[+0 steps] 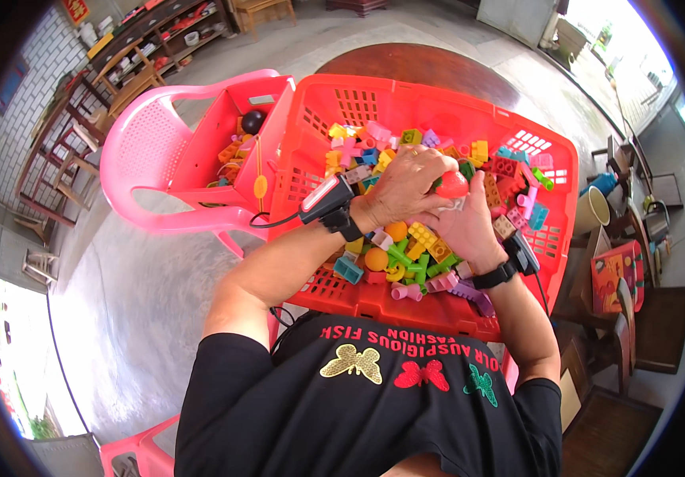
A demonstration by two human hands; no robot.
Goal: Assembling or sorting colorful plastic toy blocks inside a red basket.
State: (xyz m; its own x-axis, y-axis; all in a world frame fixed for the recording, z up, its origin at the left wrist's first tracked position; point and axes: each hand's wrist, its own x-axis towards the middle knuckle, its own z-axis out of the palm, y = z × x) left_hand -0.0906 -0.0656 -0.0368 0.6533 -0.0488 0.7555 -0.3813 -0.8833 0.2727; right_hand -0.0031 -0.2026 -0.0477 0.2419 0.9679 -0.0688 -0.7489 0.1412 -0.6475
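Observation:
Over a large red plastic basket [430,95], both my hands meet around a red, rounded toy piece with green at its top [451,185], strawberry-like in look. The fingers of my left hand [406,184] are closed on its left side. My right hand [470,228] cups it from below and from the right, thumb raised beside it. Something pale shows just under the red piece, too small to make out. Around and beneath the hands lie many colourful toy building blocks [422,236], along with an orange toy ball [376,258].
To the left, a pink plastic chair [140,151] bears a red box [207,175] with orange pieces and a black ball [253,122]. Behind the basket is a round brown table [406,60]. Wooden furniture and a cream bucket [593,209] stand at the right.

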